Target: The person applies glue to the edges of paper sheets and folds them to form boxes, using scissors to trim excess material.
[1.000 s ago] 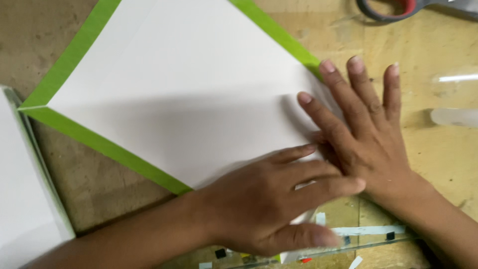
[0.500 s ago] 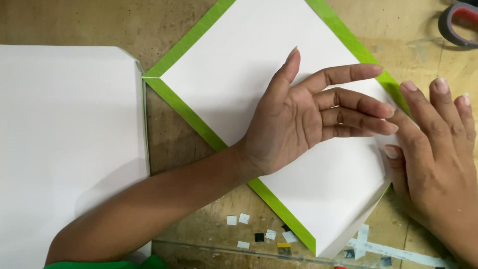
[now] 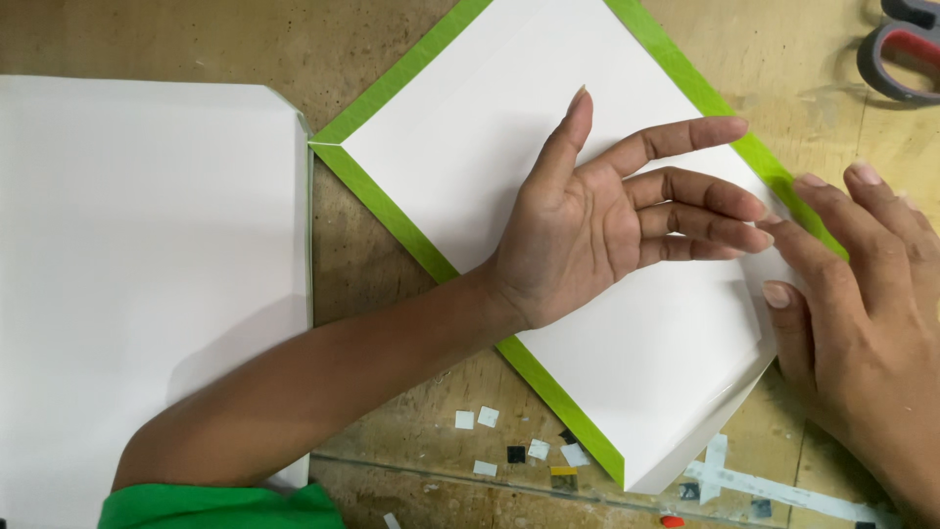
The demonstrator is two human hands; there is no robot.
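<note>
1. Your left hand [image 3: 597, 230] lies across the white square sheet with green taped edges [image 3: 509, 186]. It is tilted on its outer edge, palm partly turned up, fingers spread and straight. It is open and grips nothing; only its lower edge and wrist seem to press on the sheet, which likely keeps the sheet from sliding.

2. Your right hand [image 3: 862, 323] rests flat at the sheet's right corner, fingers extended and touching the paper just beside the green tape. It too is open, holding nothing. Its fingertips [image 3: 808, 184] meet the tips of your left fingers, so both hands bear on the same corner, probably to flatten it.

3. The taped sheet sits turned like a diamond on the worn wooden surface [image 3: 372, 274], one corner pointing at the plain white sheet [image 3: 147, 274] to your left. The two almost touch at that corner.

4. The lower right edge of the taped sheet shows no green tape, and a second paper layer peeks out beneath it.

5. Small cut squares of white, black and yellow scrap [image 3: 509, 446] lie near the bottom corner, beside a strip of clear tape [image 3: 774, 485].

6. Grey-and-red scissor handles [image 3: 901, 49] lie at the top right, well apart from both hands.
</note>
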